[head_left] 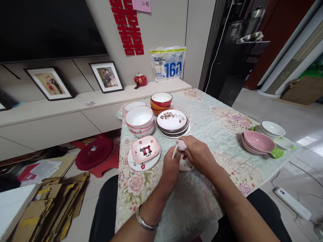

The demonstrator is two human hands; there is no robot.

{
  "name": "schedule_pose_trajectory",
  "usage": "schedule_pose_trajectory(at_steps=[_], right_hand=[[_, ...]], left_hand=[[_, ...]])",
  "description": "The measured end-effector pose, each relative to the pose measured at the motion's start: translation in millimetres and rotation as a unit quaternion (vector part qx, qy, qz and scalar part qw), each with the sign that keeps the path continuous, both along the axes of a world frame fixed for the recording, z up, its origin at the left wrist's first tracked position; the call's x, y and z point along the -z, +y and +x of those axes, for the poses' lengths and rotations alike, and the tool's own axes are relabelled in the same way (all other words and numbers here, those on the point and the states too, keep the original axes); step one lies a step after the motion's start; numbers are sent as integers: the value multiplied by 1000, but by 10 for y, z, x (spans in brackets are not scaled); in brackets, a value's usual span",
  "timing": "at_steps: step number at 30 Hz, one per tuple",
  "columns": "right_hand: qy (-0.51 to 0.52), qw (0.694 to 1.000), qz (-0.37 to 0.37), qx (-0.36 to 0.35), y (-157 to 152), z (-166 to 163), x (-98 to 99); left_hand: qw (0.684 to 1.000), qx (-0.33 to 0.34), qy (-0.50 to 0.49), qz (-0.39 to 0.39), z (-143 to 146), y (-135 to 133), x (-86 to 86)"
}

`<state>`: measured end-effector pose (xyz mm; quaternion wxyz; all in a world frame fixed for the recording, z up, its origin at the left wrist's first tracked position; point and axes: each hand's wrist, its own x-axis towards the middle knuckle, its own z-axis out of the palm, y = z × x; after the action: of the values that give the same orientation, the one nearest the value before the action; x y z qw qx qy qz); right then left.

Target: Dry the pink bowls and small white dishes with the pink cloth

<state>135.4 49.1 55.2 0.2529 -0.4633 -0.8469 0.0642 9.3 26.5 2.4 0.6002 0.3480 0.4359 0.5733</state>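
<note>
In front of me my left hand (171,164) is closed on a slim white piece (174,152) seen edge-on; its kind is mostly hidden by the fingers. Against it, my right hand (198,151) is closed round a pale pinkish wad (181,145) that looks like cloth. The two hands touch. Below them a white dish with red marks (186,166) lies on the table, largely covered by the hands. To their left, a pink cat dish (145,149) rests on a white floral plate (143,167).
Behind my hands are stacked plates (172,120), white red-rimmed bowls (139,117) and red and orange bowls (161,99). At the right edge of the flowered tablecloth (227,117) stand pink bowls (259,141) and small white bowls (273,128).
</note>
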Motion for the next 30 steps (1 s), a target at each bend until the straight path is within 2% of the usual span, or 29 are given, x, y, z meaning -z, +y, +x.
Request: schedule_pose_trajectory(at_steps=[5,8,11,16,21,25,30], right_hand=[[56,991,-102,68,107,63,76],[42,985,-136,98,154,119,118],[34,987,-122,98,153,167,110],[-3,998,-62,12,42,148,-8],[-14,1000,-15,-15,-10,58,-38],[31,998,-49,19,31,32,2],[49,990,-110,72,72,10,27]], left_hand=[[995,-73,-63,-27,15,8,-67],[994,-55,-87,-49,26,0,-127],[993,0,-100,-68,23,-6,-159],[993,46,-89,-60,-26,10,-114],[1000,-6,-23,-1,-48,9,-9],[998,-41,-44,13,-18,-2,22],[989,-94,-115,-20,29,7,-28]])
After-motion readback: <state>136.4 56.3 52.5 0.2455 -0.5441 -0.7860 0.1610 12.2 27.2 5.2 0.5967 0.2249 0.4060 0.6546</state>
